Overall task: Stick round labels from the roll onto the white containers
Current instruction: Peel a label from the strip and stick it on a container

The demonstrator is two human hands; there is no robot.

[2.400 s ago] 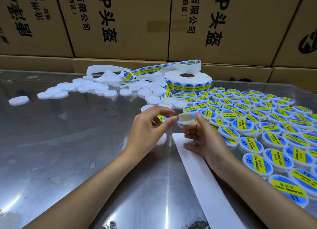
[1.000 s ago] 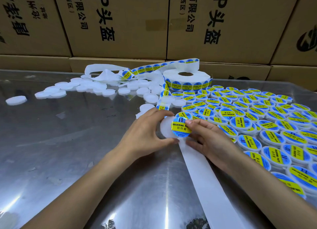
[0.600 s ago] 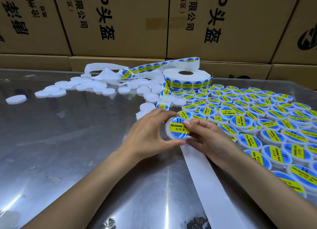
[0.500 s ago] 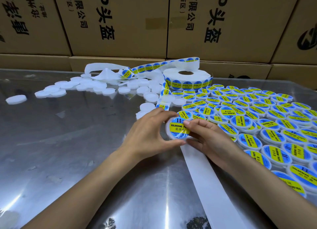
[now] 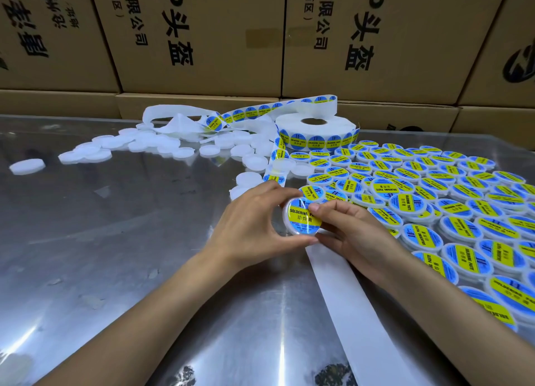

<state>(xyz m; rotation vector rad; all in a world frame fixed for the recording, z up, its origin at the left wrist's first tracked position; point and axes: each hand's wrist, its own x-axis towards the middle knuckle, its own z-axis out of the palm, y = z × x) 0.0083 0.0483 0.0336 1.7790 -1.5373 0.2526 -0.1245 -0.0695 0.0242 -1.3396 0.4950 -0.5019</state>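
On the shiny table (image 5: pixel 115 241), in front of the label roll (image 5: pixel 315 132), both hands grip one white container (image 5: pixel 299 220): left hand (image 5: pixel 254 226) around its rim, right hand (image 5: pixel 356 229) pressing its label (image 5: pixel 302 216).

Both hands are meeting at one white container (image 5: pixel 301 219) held tilted above the shiny desk (image 5: pixel 115 241). The left hand (image 5: pixel 254 223) is curling round its left rim, while the right hand (image 5: pixel 353 229) is pressing a fingertip on the blue-and-yellow round label (image 5: pixel 302 216) on its face — the grip comes from both sides. The label roll (image 5: pixel 315 132) is lying flat near the cardboard boxes (image 5: pixel 202 32), bare containers (image 5: pixel 150 145) are lying scattered to its left, and labelled containers (image 5: pixel 434 189) are crowding the right. A white backing strip (image 5: pixel 356 313) is trailing toward the camera.
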